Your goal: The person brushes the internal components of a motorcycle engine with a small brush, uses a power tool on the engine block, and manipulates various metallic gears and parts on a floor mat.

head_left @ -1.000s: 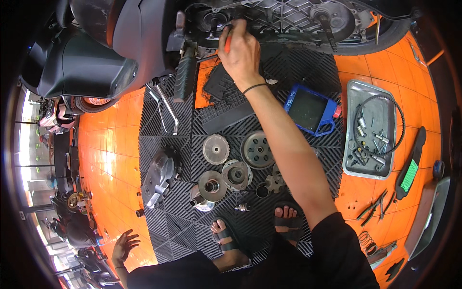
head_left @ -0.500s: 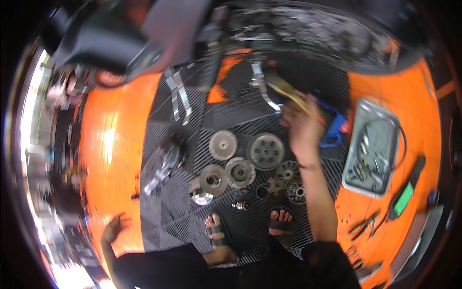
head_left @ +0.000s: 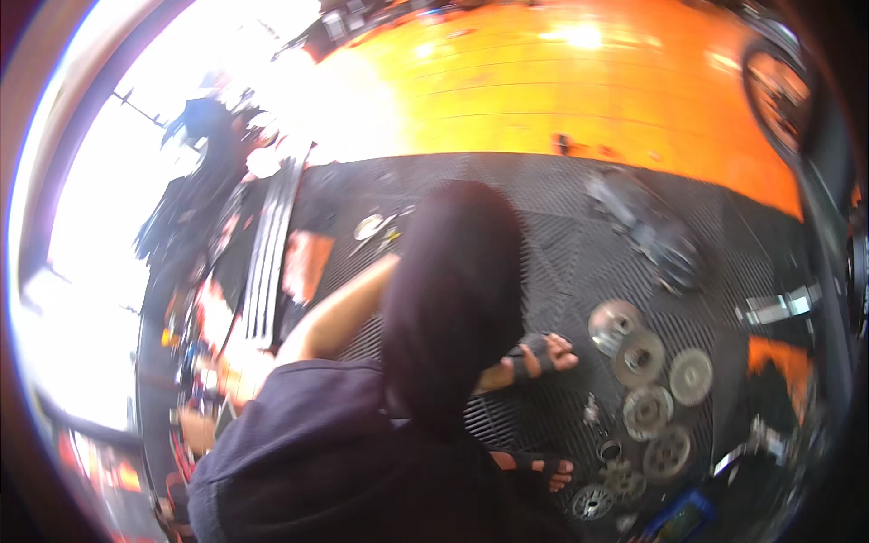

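Stretching over the orange floor [head_left: 507, 81] is a black mat [head_left: 579, 271]. A dark knee [head_left: 453, 271] hides the end of a bare arm [head_left: 330, 317] — both hands are out of sight, so I can't tell if they grip anything. A long grey part [head_left: 647, 231] lies near the mat's edge by the orange floor. Farther in, near a foot [head_left: 539, 356], round metal parts [head_left: 648, 413] sit close together — a small ring [head_left: 609, 442] too.

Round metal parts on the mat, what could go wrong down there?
The feet are close to the round metal parts, so a step could scatter them. Toes poke out of the sandals, so bumping a metal edge might hurt. The small shiny part lies by itself near the feet, so it might get kicked away.
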Demonstrator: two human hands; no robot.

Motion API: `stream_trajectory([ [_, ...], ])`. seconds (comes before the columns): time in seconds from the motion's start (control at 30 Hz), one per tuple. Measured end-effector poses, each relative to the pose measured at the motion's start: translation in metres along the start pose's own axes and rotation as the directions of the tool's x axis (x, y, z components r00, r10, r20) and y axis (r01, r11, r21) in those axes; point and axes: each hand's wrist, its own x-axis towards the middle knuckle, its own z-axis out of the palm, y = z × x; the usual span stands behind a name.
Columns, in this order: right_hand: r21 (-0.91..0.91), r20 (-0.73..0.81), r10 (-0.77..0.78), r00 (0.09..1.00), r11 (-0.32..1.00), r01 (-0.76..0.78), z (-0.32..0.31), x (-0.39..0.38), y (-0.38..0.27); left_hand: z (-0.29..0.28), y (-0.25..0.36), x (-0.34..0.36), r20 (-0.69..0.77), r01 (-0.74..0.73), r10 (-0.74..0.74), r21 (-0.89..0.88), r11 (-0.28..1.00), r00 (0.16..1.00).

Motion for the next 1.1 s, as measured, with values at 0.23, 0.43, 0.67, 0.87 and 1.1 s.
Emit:
stream_trajectory([
  [0.23,-0.624,0.559,0.249,0.791,0.755,0.203,0.046,-0.036,0.021,0.156,-0.066,-0.126,0.032,0.297,-0.299,0.048,0.954,0.954],
  [0.43,-0.636,0.771,0.338,0.539,0.398,0.661,0.083,-0.02,0.015,0.18,-0.112,-0.14,0.115,0.338,-0.351,0.12,0.934,0.929],
  [0.67,-0.514,0.768,0.374,0.52,-0.125,0.849,0.115,0.016,-0.074,0.122,-0.141,-0.015,0.129,0.022,-0.058,0.269,0.963,0.99],
  [0.87,-0.249,0.51,0.661,0.55,-0.499,0.83,0.117,-0.002,-0.223,0.057,0.018,0.006,-0.051,0.166,-0.173,-0.122,0.979,0.984],
  [1.1,-0.277,0.525,0.589,0.614,-0.564,0.778,0.087,-0.08,-0.342,-0.012,0.107,-0.21,-0.044,0.592,-0.614,-0.218,0.776,0.788],
])
